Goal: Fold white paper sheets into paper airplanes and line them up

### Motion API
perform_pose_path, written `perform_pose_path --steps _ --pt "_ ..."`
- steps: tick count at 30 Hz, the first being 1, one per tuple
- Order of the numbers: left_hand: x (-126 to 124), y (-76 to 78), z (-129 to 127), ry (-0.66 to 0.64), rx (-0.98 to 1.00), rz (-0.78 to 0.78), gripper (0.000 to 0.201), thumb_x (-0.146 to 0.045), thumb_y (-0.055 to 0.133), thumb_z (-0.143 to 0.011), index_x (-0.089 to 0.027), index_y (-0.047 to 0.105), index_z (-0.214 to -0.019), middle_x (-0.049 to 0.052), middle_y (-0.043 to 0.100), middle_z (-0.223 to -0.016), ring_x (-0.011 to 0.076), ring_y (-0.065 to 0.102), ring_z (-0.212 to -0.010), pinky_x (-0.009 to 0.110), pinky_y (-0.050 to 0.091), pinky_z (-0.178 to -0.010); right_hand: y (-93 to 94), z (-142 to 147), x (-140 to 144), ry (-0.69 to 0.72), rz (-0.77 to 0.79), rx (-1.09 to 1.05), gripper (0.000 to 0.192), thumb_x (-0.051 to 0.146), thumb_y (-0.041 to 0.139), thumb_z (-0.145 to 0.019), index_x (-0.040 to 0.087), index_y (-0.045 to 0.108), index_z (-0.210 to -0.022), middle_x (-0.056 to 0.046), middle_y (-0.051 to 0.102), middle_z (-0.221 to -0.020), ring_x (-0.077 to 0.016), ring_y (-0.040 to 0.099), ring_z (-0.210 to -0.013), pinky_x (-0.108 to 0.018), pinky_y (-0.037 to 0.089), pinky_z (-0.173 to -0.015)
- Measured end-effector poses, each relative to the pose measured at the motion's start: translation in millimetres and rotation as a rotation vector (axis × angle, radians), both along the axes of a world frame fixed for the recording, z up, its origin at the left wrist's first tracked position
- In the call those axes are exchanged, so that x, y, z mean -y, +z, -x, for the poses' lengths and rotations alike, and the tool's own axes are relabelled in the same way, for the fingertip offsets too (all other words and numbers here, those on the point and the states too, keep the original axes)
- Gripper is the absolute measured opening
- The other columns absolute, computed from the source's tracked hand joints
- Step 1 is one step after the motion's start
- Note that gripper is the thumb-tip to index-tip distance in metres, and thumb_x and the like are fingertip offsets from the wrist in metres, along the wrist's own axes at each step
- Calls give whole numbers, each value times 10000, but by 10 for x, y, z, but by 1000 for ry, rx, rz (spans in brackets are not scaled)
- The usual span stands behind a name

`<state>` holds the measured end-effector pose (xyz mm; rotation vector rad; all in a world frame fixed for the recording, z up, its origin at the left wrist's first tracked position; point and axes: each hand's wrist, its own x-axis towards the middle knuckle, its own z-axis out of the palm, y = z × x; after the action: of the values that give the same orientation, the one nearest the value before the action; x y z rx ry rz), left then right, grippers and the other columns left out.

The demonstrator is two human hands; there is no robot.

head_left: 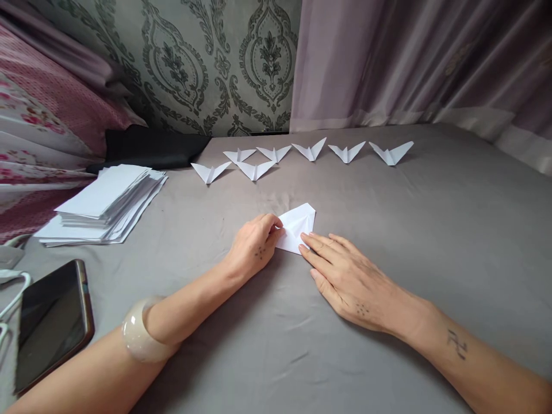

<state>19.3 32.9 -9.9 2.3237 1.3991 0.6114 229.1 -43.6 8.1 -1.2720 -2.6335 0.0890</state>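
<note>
A partly folded sheet of white paper [297,223] lies in the middle of the grey cloth surface, with creases and a raised fold on it. My left hand [257,238] pinches its left corner between thumb and fingers. From the right, my right hand [340,270] lies flat with fingers stretched out, the fingertips touching the paper's lower right edge. Beyond my hands stand several white folded paper planes [309,152] with raised wings, set out in two loose rows.
On the left is a stack of white paper [103,201], with a black cloth [150,148] behind it. A smartphone [54,322] and a white cable [19,293] lie at the near left. Curtains [366,63] and a patterned wall [224,63] border the far side.
</note>
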Motion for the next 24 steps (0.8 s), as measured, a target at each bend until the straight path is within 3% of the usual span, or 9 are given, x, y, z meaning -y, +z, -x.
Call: perform_pose_path --steps 6,14,24 --pt "8 22 -1 -90 -88 -53 322 -192 411 -946 -228 567 -1225 50 598 -893 157 576 -744 275 430 -666 2 7 -3 -3 -9 -9 418 205 355 -955 119 520 -1330 -136 491 -1419 -253 412 -1337 -492 381 -1080" --pt "2 49 11 -166 -245 -115 391 -163 349 -957 -272 660 -1168 61 581 -920 138 560 -712 291 371 -701 83 -66 -37 44 31 -92 382 145 403 -921 176 581 -1258 -107 561 -1342 -229 511 -1239 -433 443 -1031" --pt "-25 5 30 -196 -195 -119 385 -203 344 -958 -269 666 -1159 63 558 -903 146 550 -724 289 350 -699 81 -7 -203 54 94 -285 248 142 438 -891 182 682 -893 -64 694 -930 -179 616 -855 -332 497 -803"
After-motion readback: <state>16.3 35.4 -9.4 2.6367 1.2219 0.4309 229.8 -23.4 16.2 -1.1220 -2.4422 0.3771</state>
